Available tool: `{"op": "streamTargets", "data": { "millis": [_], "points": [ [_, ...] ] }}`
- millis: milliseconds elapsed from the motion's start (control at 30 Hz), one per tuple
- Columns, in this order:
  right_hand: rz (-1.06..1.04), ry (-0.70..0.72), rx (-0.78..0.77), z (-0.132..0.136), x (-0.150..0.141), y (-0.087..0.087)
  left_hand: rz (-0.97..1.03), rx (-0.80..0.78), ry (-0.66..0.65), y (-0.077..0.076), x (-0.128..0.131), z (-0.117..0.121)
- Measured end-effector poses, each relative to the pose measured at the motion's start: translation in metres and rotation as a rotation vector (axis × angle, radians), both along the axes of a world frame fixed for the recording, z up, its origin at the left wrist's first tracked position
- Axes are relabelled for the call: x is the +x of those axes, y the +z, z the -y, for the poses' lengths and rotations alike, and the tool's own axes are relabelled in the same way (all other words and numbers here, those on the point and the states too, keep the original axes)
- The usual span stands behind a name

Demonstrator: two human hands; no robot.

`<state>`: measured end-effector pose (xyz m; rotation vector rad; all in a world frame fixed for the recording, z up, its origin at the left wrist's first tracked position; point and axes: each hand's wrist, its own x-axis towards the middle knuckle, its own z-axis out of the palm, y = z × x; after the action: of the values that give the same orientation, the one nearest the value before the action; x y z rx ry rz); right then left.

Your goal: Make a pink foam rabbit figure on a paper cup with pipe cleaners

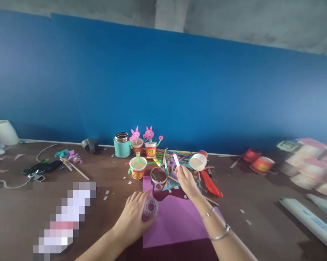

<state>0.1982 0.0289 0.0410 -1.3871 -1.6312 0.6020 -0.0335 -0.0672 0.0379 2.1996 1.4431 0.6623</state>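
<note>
My left hand [136, 211] is closed around a translucent round ring, like a small tape roll [151, 207], held over the left part of a purple sheet of paper [176, 221]. The sheet's far edge is cut unevenly. In my right hand [187, 180] a white marker with a red end [176, 159] points up and away, above the pile of craft bits beyond the sheet. A paper cup [138, 168] with green pipe-cleaner arms stands ahead of my left hand. Behind it are two cups with pink animal figures [149, 134].
A turquoise jar [122, 146] stands by the blue partition. A larger tape roll [159, 175], a tipped white cup [198, 161] and a red balloon [211, 185] lie among the scraps. Stacked cups [310, 166] are at the right, black keys and cord [42, 169] at the left.
</note>
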Motion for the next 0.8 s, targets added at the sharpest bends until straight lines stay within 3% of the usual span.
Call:
{"op": "streamTargets", "data": {
  "millis": [233, 533, 800],
  "points": [
    [0.063, 0.048, 0.004, 0.011, -0.016, -0.003, 0.031, -0.009, 0.002, -0.003, 0.002, -0.001],
    [0.177, 0.045, 0.066, 0.017, -0.019, -0.009, 0.245, 0.122, -0.033, -0.006, 0.004, 0.001],
    [0.041, 0.000, 0.146, 0.015, -0.015, -0.006, 0.353, 0.179, 0.039, -0.002, 0.005, 0.002]
  ]
}}
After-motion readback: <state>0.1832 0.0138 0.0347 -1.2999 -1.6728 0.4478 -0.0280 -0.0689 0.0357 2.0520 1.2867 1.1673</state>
